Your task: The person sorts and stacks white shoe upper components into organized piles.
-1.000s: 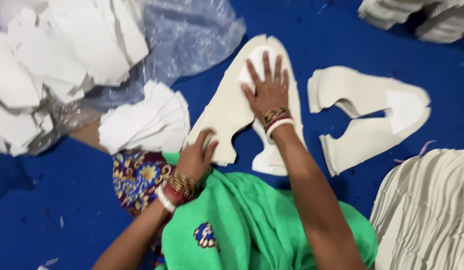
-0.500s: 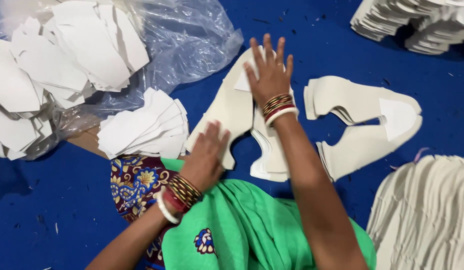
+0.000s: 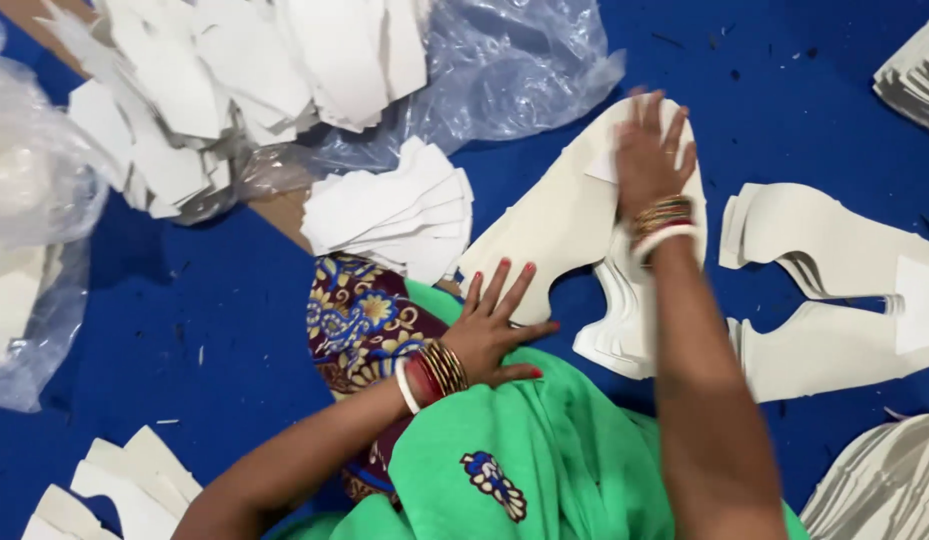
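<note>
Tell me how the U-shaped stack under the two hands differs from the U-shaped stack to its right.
The pressed stack lies under the right hand and left hand; the right-side stack lies untouched. The pressed stack's opening faces the person; the other's opens rightward, with a small white piece lying across its gap. Both are off-white fanned cutouts on the blue surface.

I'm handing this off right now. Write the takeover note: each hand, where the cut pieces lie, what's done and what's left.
Left hand: open, fingers spread, flat on the near end of the cream U-shaped cut piece.
Right hand: open, palm pressing a small white patch on the piece's far end.
Beneath the piece: a stack of like pieces. Right of it: a second stack with a patch on top. Loose white patches lie left of the hands.
Done: patch placed. Left: whether it holds cannot be told; the stack underneath shows no patches.
</note>
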